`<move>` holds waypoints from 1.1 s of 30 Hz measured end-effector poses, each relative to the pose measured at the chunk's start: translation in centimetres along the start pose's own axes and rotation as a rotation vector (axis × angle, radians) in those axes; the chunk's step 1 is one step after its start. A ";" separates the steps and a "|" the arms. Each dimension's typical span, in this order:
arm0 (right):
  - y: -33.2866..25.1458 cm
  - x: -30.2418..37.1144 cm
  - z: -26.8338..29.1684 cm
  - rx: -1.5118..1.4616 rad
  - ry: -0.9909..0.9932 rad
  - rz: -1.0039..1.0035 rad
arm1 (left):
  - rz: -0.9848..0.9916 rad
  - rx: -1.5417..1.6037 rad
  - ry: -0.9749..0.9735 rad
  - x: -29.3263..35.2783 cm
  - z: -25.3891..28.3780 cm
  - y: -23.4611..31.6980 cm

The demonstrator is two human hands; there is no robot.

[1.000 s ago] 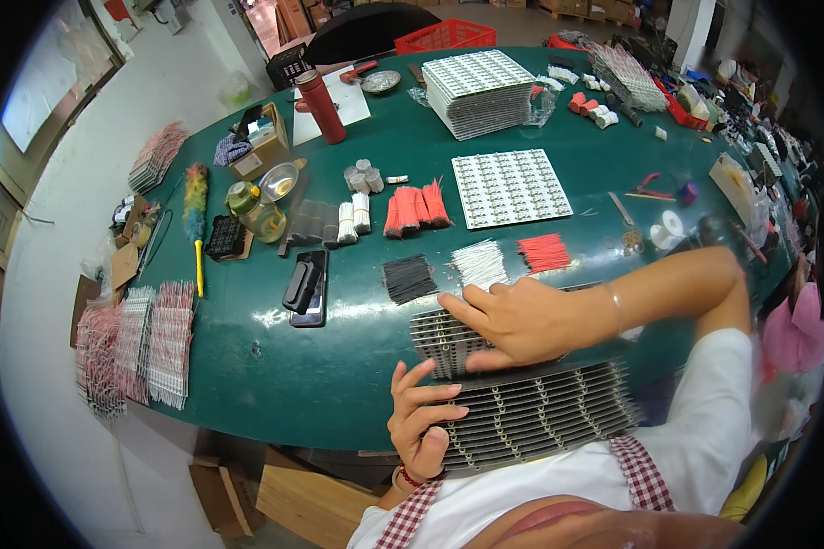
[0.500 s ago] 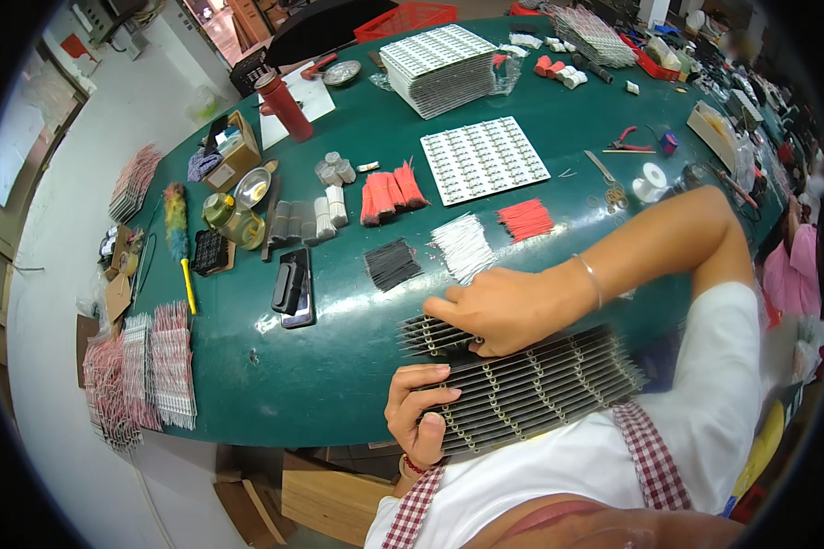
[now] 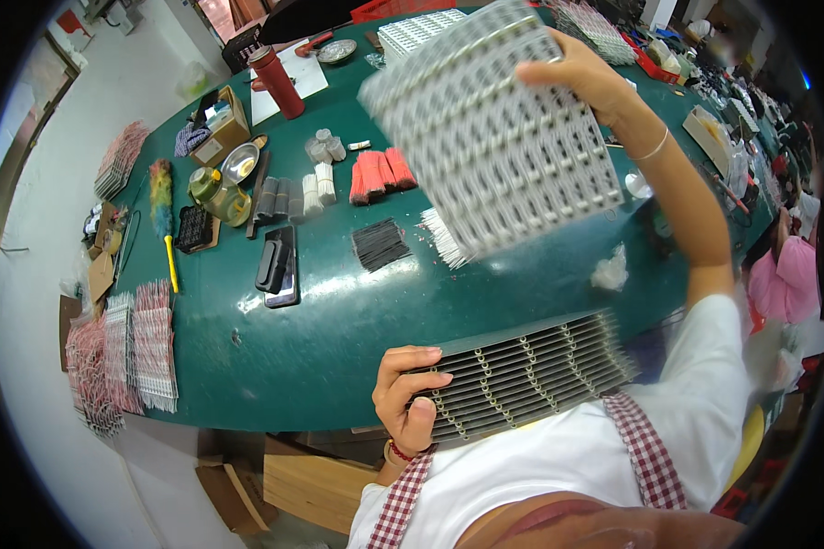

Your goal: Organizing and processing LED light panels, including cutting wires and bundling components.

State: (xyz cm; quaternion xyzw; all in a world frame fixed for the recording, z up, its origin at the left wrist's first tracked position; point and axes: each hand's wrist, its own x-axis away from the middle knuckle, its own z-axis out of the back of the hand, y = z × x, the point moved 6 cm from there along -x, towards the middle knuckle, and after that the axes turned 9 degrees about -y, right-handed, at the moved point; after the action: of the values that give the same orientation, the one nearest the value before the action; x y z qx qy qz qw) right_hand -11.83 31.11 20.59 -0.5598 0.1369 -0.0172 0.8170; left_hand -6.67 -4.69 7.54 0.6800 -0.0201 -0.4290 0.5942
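Red bottle [image 3: 276, 82], black phone [image 3: 279, 265], feather duster [image 3: 160, 195], cardboard box [image 3: 224, 128] on green table [image 3: 320, 320].

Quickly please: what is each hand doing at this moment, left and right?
Left hand: closed on the end of the stacked panels.
Right hand: holding the white grid sheet raised.

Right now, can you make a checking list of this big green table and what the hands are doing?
Surface: green table, curved front edge.
Job's things: white perforated sheet lifted; grey sheet stack at table edge.
Clutter: red bottle, black phone, red strips, black strips.
Grips: right hand holds the lifted sheet; left hand grips the stack.
Cables: nothing seen.
Surroundings: grey floor, red-white sheet piles.
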 end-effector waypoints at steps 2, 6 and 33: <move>5.1 0.1 3.9 -0.297 0.173 -0.081 | -0.004 0.010 -0.013 -0.1 -0.3 0.1; 16.0 -0.7 5.6 -0.781 0.677 -0.017 | -0.009 0.015 -0.010 -0.3 -0.2 0.2; 25.6 0.9 -4.2 -0.493 1.458 -0.764 | -0.021 0.060 -0.038 -0.6 0.1 0.1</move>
State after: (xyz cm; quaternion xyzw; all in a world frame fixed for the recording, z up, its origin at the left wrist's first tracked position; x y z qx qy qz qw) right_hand -15.22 36.66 -4.49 -0.5782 0.4296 -0.6164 0.3180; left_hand -7.08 -4.50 7.92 0.6894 -0.0373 -0.4474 0.5684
